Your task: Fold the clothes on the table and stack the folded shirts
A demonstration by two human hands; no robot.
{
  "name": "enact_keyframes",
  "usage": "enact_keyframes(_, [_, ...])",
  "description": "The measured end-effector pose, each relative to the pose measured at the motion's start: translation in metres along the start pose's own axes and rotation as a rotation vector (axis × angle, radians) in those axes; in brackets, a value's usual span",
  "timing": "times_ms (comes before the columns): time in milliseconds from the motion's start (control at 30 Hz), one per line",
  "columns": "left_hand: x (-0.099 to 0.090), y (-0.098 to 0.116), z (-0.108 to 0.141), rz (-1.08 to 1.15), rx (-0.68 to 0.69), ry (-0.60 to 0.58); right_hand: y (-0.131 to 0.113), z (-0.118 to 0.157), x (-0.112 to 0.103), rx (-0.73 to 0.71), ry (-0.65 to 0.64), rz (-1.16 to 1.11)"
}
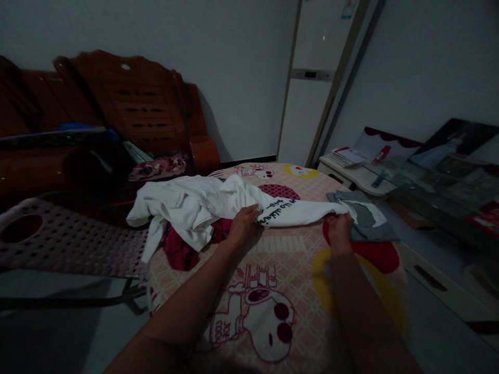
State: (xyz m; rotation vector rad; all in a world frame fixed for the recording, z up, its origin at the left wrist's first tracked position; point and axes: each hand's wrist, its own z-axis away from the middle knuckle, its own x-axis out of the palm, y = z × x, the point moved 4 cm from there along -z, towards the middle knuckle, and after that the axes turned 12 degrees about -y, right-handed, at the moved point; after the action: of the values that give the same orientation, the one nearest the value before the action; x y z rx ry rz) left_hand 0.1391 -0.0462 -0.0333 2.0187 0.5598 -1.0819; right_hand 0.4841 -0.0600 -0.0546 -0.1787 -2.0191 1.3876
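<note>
A white garment (191, 200) lies bunched at the left of the round table (234, 343). One long sleeve or leg of it, with black lettering, stretches out to the right. My left hand (245, 223) has its fingers closed on this part, beside the lettering. The far end of the same part is pinched in my right hand (340, 228). Next to my right hand lies a folded grey garment (366, 218) with a white patch. A dark red cloth (181, 252) shows from under the white heap.
The table cover is pink with cartoon dogs. A wooden bench (128, 98) stands behind at the left, near a woven chair (78, 239). At the right are a white cabinet (339, 171) and a glass-topped stand (424, 187). A tall white appliance (307, 109) stands at the back wall.
</note>
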Motion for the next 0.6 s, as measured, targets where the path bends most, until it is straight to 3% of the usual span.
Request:
enact_keyframes(200, [0.008,0.018,0.006,0.025,0.107,-0.013,0.001,-0.008,-0.016,-0.081,0.054,-0.022])
enact_keyframes(600, [0.016,-0.006,0.008,0.021,0.070,-0.079,-0.017,-0.010,-0.017,-0.220,0.113,0.012])
